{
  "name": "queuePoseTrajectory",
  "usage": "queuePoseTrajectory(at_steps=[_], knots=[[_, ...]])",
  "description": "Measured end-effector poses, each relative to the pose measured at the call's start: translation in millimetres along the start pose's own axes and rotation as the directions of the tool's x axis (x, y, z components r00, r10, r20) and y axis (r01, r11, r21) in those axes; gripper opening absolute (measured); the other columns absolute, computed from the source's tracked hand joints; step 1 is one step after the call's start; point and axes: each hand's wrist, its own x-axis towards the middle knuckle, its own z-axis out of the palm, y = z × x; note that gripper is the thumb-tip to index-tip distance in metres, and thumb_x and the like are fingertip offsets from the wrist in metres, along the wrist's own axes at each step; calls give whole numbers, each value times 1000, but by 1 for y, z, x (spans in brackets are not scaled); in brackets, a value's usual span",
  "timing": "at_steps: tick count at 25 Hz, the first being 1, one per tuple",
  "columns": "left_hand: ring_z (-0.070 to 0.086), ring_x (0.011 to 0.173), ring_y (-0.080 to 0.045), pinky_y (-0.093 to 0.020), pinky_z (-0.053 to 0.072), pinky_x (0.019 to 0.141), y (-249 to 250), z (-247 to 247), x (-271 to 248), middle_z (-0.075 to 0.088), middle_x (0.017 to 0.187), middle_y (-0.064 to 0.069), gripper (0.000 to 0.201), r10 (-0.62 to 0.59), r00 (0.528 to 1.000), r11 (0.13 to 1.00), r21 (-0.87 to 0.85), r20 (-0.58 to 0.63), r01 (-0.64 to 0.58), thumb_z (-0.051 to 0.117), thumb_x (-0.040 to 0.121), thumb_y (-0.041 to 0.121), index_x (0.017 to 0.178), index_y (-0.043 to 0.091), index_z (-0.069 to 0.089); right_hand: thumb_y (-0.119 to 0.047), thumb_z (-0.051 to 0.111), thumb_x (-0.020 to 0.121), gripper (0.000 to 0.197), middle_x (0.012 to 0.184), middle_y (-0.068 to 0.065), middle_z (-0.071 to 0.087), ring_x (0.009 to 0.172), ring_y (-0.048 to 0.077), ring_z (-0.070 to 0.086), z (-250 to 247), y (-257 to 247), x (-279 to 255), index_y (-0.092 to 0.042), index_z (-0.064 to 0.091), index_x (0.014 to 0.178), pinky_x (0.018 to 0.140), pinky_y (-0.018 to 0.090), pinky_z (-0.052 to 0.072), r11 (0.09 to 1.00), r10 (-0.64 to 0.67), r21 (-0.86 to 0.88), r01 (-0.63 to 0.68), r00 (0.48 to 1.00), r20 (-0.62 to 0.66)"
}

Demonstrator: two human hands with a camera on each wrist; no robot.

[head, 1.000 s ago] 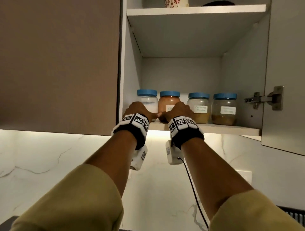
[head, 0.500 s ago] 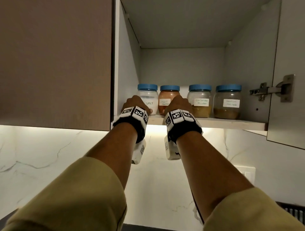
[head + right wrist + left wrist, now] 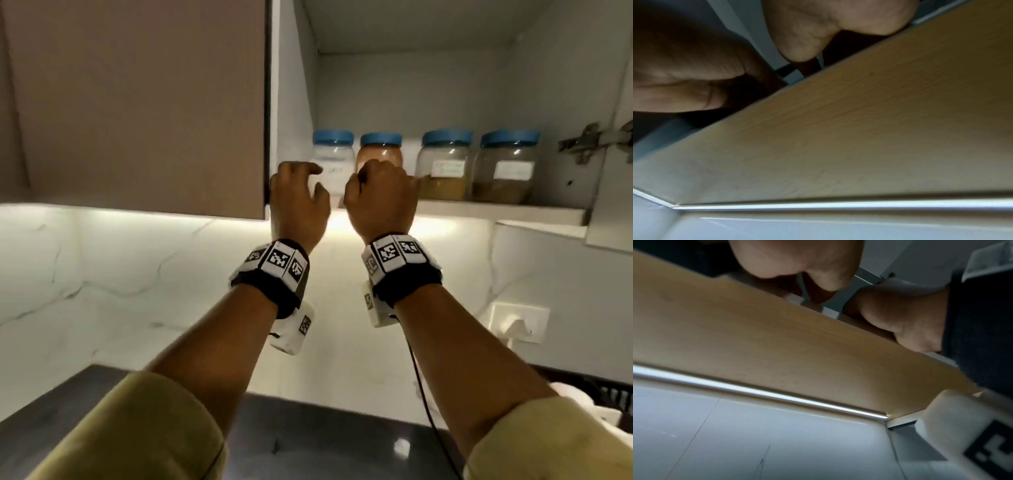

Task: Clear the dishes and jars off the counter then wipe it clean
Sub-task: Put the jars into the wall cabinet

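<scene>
Four blue-lidded jars stand in a row on the open cabinet's lower shelf [image 3: 496, 209]: a white salt jar [image 3: 335, 161], an orange powder jar [image 3: 380, 150], and two yellowish-brown jars [image 3: 445, 168] [image 3: 506, 171]. My left hand [image 3: 320, 178] hovers just in front of the salt jar, fingers and thumb spread, holding nothing. In front of the orange jar, my right hand [image 3: 387, 178] has its fingers loosely curled and is empty too. Both wrist views show the left hand [image 3: 818, 280] and right hand [image 3: 797, 48] curled above the cabinet's tan underside [image 3: 777, 345], with no jar in them.
A closed brown cabinet door [image 3: 137, 102] is to the left. The open door's hinge [image 3: 582, 144] is at the right. Below lie the lit marble backsplash [image 3: 102, 274], a wall socket [image 3: 517, 322], the dark counter [image 3: 308, 428] and a dark rack [image 3: 616, 390] at far right.
Both hands have come off the jars and drawn back and down from the shelf edge. The view has tilted down, bringing the counter into sight.
</scene>
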Motion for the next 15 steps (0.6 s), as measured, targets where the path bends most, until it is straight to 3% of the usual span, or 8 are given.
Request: queuePoseTrajectory(at_steps=[2, 4, 6, 8, 11, 15], knots=[[52, 104, -20, -26, 42, 90, -16, -20, -44, 60, 110, -9, 26, 54, 998, 999, 9, -26, -53, 59, 81, 4, 106, 9, 65, -24, 54, 83, 18, 91, 7, 67, 90, 28, 61, 12, -15, -48, -12, 68, 86, 86, 40, 45, 983, -123, 124, 135, 987, -103], [53, 101, -17, -22, 40, 89, -33, -44, -84, 61, 108, -5, 24, 27, 999, 999, 18, -34, -26, 62, 83, 4, 106, 11, 65, -19, 57, 81, 16, 97, 7, 67, 96, 27, 59, 28, -32, -98, -11, 68, 89, 94, 42, 44, 952, -122, 263, 159, 981, -151], [56, 94, -16, -25, 44, 82, -64, -76, -124, 61, 104, 0, 21, -103, 995, 992, 75, -14, 104, 64, 84, 6, 104, 13, 64, -18, 56, 82, 15, 95, 7, 66, 94, 26, 58, 49, -58, -153, -11, 68, 89, 86, 30, 43, 900, -66, 430, 72, 997, -29], [57, 91, -17, -30, 47, 77, -101, -115, -157, 60, 99, 2, 18, -245, 969, 956, 166, 1, 242, 64, 83, 8, 100, 14, 63, -15, 59, 83, 12, 94, 6, 65, 92, 26, 58, 75, -89, -203, -9, 68, 87, 76, 23, 37, 840, -33, 537, -80, 980, 198], [57, 89, -20, -32, 46, 76, -154, -177, -198, 62, 95, -1, 15, -396, 918, 857, 366, 17, 363, 63, 80, 9, 95, 13, 63, -11, 63, 80, 11, 94, 8, 66, 92, 28, 60, 115, -141, -267, -8, 69, 88, 73, 25, 39, 786, -98, 583, -203, 892, 442], [56, 85, -26, -37, 48, 74, -215, -258, -238, 62, 91, -7, 10, -504, 863, 700, 575, -24, 424, 59, 80, 7, 89, 10, 62, -9, 64, 81, 4, 87, 9, 66, 84, 25, 59, 150, -216, -331, -8, 68, 82, 68, 23, 35, 750, -216, 619, -231, 800, 560]])
